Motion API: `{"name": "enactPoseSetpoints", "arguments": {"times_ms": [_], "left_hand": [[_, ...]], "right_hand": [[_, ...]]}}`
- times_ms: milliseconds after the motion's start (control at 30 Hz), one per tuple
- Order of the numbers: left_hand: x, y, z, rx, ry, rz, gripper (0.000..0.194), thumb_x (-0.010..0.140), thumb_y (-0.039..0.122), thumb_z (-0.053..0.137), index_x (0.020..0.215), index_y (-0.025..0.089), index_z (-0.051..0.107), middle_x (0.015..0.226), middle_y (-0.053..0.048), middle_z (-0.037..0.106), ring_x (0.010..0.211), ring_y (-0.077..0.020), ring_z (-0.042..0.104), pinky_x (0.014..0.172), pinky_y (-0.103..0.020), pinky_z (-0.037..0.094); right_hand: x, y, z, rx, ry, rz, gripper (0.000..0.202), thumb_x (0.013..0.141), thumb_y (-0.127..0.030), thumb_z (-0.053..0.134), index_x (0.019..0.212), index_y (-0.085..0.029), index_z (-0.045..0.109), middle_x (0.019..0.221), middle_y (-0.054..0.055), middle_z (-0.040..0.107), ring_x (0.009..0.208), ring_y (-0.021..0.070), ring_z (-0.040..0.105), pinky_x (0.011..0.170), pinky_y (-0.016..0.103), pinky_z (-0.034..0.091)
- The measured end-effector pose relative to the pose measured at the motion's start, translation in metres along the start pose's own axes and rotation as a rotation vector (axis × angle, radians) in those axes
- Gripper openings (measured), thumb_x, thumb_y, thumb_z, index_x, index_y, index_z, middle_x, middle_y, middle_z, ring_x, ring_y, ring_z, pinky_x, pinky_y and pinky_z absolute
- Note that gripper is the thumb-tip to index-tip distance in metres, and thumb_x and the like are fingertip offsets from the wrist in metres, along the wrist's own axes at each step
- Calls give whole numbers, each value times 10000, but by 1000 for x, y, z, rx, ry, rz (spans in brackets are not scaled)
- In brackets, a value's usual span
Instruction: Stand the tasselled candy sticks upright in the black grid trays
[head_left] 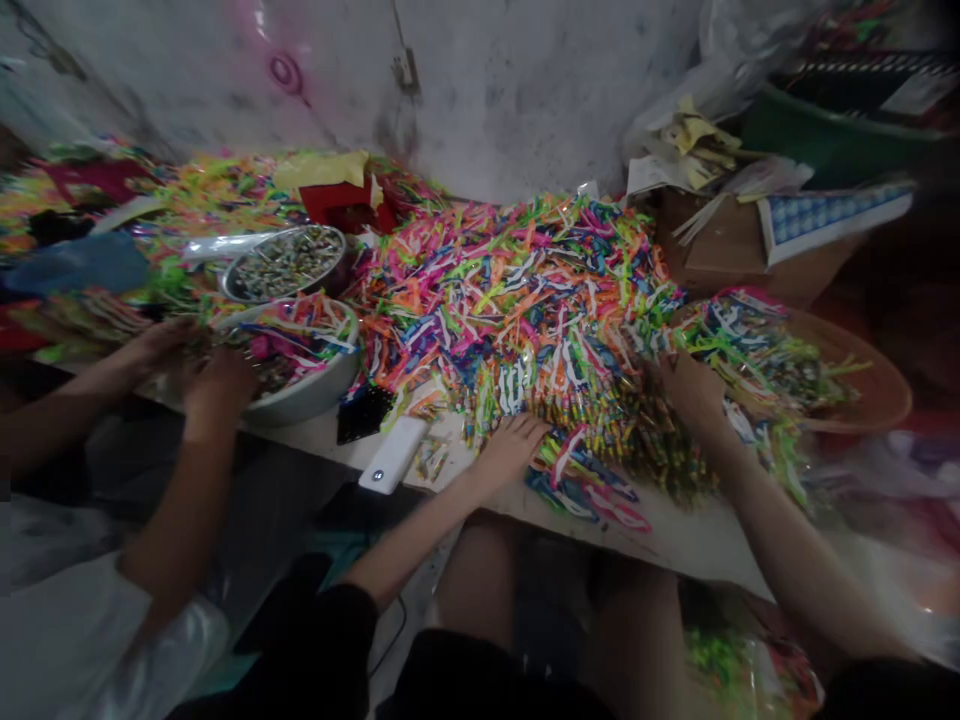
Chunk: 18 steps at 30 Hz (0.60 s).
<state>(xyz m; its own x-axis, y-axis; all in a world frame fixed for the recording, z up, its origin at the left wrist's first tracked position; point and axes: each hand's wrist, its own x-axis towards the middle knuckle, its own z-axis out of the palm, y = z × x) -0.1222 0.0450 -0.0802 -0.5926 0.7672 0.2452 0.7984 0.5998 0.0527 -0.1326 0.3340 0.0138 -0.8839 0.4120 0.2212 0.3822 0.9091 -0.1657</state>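
My left hand rests at the front of a row of small items with yellow-banded ends, its fingers stretched out over their near edge. At the row's right side, my right hand reaches into the items; its fingertips are blurred and partly hidden among them. Behind both hands rises a large heap of bright strips in pink, orange, green, blue and white. Just right of my left hand, a loose bunch of blue, pink and white strips lies on the table's front edge.
A white phone-like device lies left of my left hand. Another person's hands work at a white basin. Behind it stands a metal bowl of small pieces. At right is an orange-brown basket; behind it, a cardboard box.
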Motion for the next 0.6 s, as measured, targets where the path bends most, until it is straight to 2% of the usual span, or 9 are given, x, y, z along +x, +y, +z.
{"name": "enactPoseSetpoints", "arguments": {"times_ms": [100, 167, 233, 333, 433, 533, 600], "left_hand": [[37, -6, 7, 107, -114, 110, 226, 889, 199, 466, 1084, 133, 558, 1013, -90, 624, 1002, -233, 521, 883, -358, 373], [52, -8, 10, 123, -139, 148, 179, 861, 167, 492, 1005, 119, 586, 953, -102, 629, 967, -250, 522, 878, -382, 355], [60, -7, 12, 141, -159, 174, 169, 841, 128, 495, 976, 103, 593, 951, -121, 627, 974, -262, 513, 883, -397, 334], [64, -3, 9, 160, -191, 193, 174, 821, 94, 498, 965, 89, 595, 947, -135, 632, 985, -267, 508, 895, -400, 314], [65, 2, 3, 163, -224, 187, 197, 813, 78, 495, 986, 83, 590, 968, -147, 637, 1008, -268, 505, 923, -392, 299], [65, 8, -7, 150, -251, 143, 215, 824, 62, 458, 998, 73, 583, 983, -165, 639, 1051, -272, 505, 960, -390, 282], [63, 11, -15, 133, -266, 78, 215, 819, 50, 445, 990, 70, 574, 976, -178, 641, 1071, -284, 511, 972, -403, 279]], "right_hand": [[-30, 1, -1, -47, 96, 11, 480, 960, -416, 276, 1227, -105, 525, 914, 215, 664, 759, 275, 635, 606, 336, 352], [-63, 7, 4, -38, 155, -3, 417, 947, -408, 343, 1211, -150, 539, 912, 166, 678, 696, 242, 637, 565, 291, 362], [-105, 18, 16, 32, 143, -77, 389, 936, -409, 367, 1145, -159, 578, 866, 130, 689, 649, 219, 637, 528, 263, 374], [-180, 38, 50, 261, 34, -148, 422, 927, -455, 328, 1033, -163, 613, 811, 104, 695, 688, 213, 658, 557, 259, 431], [-250, 54, 88, 376, -105, -19, 498, 918, -520, 258, 993, -182, 616, 875, 109, 703, 696, 224, 671, 582, 286, 469], [-299, 60, 113, 472, -227, 59, 528, 896, -559, 254, 978, -195, 628, 918, 117, 700, 728, 237, 671, 596, 300, 483], [-319, 58, 120, 486, -209, 132, 534, 886, -582, 266, 928, -210, 646, 857, 108, 702, 697, 241, 660, 582, 303, 475]]}}
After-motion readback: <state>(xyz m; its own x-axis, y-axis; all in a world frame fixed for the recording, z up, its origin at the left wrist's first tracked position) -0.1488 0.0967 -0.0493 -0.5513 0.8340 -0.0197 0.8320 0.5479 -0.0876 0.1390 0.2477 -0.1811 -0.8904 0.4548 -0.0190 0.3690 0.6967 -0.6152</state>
